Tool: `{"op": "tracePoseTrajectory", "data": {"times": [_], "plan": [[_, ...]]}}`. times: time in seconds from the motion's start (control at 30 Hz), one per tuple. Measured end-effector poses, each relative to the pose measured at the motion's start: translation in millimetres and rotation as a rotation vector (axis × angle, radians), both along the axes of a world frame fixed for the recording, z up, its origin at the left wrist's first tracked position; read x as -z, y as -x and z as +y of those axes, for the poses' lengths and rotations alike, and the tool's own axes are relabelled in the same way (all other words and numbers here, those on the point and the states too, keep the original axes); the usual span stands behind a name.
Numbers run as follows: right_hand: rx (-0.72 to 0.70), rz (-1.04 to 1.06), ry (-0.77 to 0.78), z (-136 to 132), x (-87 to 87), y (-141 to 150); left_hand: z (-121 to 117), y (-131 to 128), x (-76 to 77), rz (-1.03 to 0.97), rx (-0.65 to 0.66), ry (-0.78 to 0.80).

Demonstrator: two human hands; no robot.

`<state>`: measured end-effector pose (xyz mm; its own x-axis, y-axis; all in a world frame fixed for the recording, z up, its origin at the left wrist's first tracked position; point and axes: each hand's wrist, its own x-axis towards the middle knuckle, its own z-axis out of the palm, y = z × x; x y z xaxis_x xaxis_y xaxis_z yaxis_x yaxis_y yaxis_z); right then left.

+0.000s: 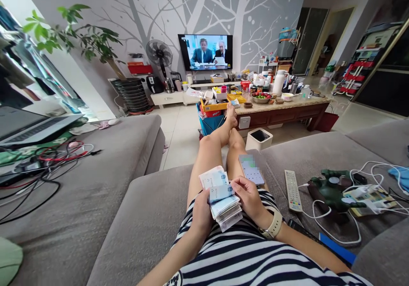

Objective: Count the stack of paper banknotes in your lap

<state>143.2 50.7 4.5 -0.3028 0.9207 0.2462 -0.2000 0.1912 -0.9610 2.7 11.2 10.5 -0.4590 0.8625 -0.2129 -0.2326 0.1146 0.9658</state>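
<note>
A thick stack of banknotes (pixel 225 207) rests over my lap, its upper notes bluish and fanned upward. My left hand (pixel 202 213) is closed around the left side of the stack. With thumb and fingers together, my right hand (pixel 249 195) pinches the right edge of one upper note; a pale watch (pixel 274 225) is on that wrist. Just beyond the right hand, a phone (pixel 252 170) with a lit, partly blurred screen lies on my thigh. The fingers under the stack are hidden.
Right of me on the grey sofa (pixel 303 154) lie a remote control (pixel 291 190), a dark green massager-like object (pixel 332 192) and white cables. A laptop (pixel 38 126) and tangled cords are at left. My feet rest by a cluttered coffee table (pixel 287 113); a bin (pixel 258 139) stands before it.
</note>
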Motion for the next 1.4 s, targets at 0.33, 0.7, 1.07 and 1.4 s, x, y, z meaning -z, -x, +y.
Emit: {"op": "tracePoseTrajectory", "data": {"times": [0.33, 0.7, 1.07, 1.4], "plan": [[0.07, -0.002, 0.074, 3, 8.9, -1, -3, -4, 14.8, -0.378, 0.067, -0.11], [0.056, -0.067, 0.035, 3, 9.0, -2, 1, 2, 27.1, -0.192, 0.067, -0.061], [-0.006, -0.006, -0.01, -1, 6.7, -4, -8, -4, -6.0, -0.003, 0.025, -0.003], [-0.016, 0.003, -0.004, -1, 6.1, -3, -6, 0, 7.4, 0.099, 0.053, -0.01]]}}
